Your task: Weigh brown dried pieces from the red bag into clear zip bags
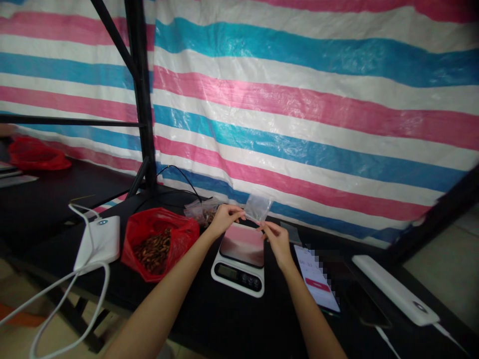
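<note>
Between both hands, above the far edge of a digital kitchen scale (243, 247), a small clear zip bag (258, 207) is held by its near edge. My left hand (227, 219) pinches one corner, and my right hand (275, 237) pinches the other. No contents can be made out in the bag. The scale has a white body, a shiny bare plate and a dark display panel at its front. Left of it, a red plastic bag (160, 244) stands open with brown, elongated pieces inside. Several filled clear bags (202, 212) lie behind my left hand.
A lit phone (318, 279), a dark phone (368, 304) and a white power bank (394, 289) lie at the right. Another white power bank (99, 242) with a looping cable sits at the left. A clear bag (290, 233) lies behind my right hand. A black frame post (140, 99) rises behind.
</note>
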Action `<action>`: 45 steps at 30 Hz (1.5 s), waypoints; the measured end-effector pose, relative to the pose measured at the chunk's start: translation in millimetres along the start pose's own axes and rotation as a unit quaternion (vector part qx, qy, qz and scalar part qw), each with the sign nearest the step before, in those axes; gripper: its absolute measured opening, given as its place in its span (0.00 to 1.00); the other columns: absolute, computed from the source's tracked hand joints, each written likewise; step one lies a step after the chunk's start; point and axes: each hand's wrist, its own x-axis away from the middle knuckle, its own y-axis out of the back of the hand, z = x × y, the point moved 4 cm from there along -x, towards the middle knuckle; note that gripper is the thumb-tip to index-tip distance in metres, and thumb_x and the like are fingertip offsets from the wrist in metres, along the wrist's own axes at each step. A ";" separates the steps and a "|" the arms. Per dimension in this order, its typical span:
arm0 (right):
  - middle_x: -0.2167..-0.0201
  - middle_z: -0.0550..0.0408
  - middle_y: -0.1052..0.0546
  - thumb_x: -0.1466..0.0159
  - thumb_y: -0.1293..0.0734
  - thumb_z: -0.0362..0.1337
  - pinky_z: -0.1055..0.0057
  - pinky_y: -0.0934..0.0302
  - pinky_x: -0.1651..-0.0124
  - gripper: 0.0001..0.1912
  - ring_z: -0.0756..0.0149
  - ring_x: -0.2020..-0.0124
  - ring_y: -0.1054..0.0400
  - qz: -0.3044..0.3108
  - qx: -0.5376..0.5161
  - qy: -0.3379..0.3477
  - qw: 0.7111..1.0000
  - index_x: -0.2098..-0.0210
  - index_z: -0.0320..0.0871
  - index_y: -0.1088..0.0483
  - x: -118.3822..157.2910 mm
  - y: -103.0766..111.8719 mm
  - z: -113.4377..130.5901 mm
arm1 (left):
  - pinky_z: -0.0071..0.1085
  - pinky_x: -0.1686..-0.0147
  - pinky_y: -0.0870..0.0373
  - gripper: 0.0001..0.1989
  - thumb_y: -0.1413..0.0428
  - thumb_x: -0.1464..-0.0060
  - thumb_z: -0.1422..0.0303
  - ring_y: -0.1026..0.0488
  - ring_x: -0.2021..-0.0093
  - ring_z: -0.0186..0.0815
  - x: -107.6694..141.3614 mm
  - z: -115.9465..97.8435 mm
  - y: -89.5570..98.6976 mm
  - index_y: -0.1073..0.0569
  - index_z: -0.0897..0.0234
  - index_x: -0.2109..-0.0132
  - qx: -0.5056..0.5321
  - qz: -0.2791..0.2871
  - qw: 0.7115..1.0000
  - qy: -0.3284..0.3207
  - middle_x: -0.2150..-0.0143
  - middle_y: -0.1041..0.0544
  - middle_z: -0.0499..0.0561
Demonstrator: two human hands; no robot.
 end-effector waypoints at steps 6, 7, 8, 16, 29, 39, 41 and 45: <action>0.80 0.55 0.25 0.46 0.33 0.46 0.74 0.43 0.81 0.15 0.73 0.85 0.39 -0.036 -0.011 0.033 0.999 0.71 0.40 0.25 3.6 -1.3 4.5 | 0.23 0.75 0.33 0.14 0.44 0.51 0.61 0.30 0.77 0.29 0.9 -2.8 -3.3 0.24 0.71 0.67 0.024 -0.024 0.999 -0.009 0.74 0.23 0.52; 0.80 0.55 0.25 0.46 0.33 0.46 0.74 0.43 0.81 0.15 0.73 0.86 0.39 -0.042 -0.010 0.035 0.998 0.71 0.39 0.25 3.7 -0.9 4.9 | 0.23 0.75 0.33 0.14 0.44 0.51 0.61 0.30 0.77 0.29 1.0 -3.6 -4.1 0.24 0.71 0.67 0.023 -0.023 0.999 -0.011 0.75 0.23 0.52; 0.81 0.55 0.25 0.46 0.33 0.46 0.74 0.44 0.81 0.15 0.73 0.86 0.39 -0.048 -0.009 0.035 0.998 0.71 0.39 0.25 3.7 -0.4 5.3 | 0.23 0.75 0.33 0.14 0.44 0.51 0.61 0.30 0.78 0.29 1.1 -4.1 -4.8 0.24 0.71 0.67 0.019 -0.024 0.999 -0.014 0.75 0.23 0.52; 0.81 0.54 0.26 0.48 0.33 0.49 0.73 0.44 0.80 0.18 0.73 0.86 0.40 -0.072 0.002 0.028 0.997 0.72 0.38 0.25 1.7 2.1 5.2 | 0.22 0.76 0.35 0.13 0.45 0.49 0.62 0.30 0.78 0.28 1.5 1.2 -10.4 0.25 0.70 0.68 0.001 -0.035 0.999 -0.014 0.76 0.24 0.51; 0.78 0.55 0.26 0.45 0.34 0.47 0.74 0.44 0.78 0.16 0.73 0.83 0.40 -0.029 0.008 0.050 0.998 0.73 0.39 0.27 2.3 0.0 0.2 | 0.22 0.79 0.35 0.18 0.43 0.53 0.58 0.31 0.81 0.27 6.1 -1.7 -22.4 0.26 0.73 0.69 0.084 0.041 0.995 0.032 0.75 0.23 0.55; 0.82 0.55 0.27 0.46 0.34 0.48 0.75 0.47 0.81 0.17 0.74 0.86 0.42 -0.057 0.035 0.034 0.997 0.76 0.39 0.28 1.9 0.2 -1.8 | 0.21 0.81 0.35 0.20 0.42 0.55 0.55 0.32 0.83 0.26 8.3 -4.8 -24.7 0.29 0.73 0.71 0.102 0.041 0.993 0.041 0.78 0.25 0.53; 0.82 0.55 0.27 0.47 0.33 0.49 0.75 0.47 0.82 0.17 0.74 0.86 0.42 -0.053 0.033 0.029 0.998 0.76 0.39 0.28 1.5 0.4 -2.4 | 0.21 0.82 0.35 0.20 0.42 0.55 0.55 0.31 0.83 0.27 8.9 -3.6 -26.4 0.30 0.72 0.70 0.117 0.055 0.991 0.046 0.77 0.25 0.52; 0.81 0.55 0.27 0.47 0.34 0.50 0.75 0.45 0.81 0.18 0.73 0.85 0.42 -0.035 0.029 0.035 0.998 0.75 0.39 0.29 0.4 1.2 -2.3 | 0.20 0.84 0.36 0.21 0.42 0.55 0.54 0.30 0.84 0.28 10.2 -4.0 -29.9 0.31 0.71 0.66 0.140 0.078 0.985 0.061 0.79 0.26 0.50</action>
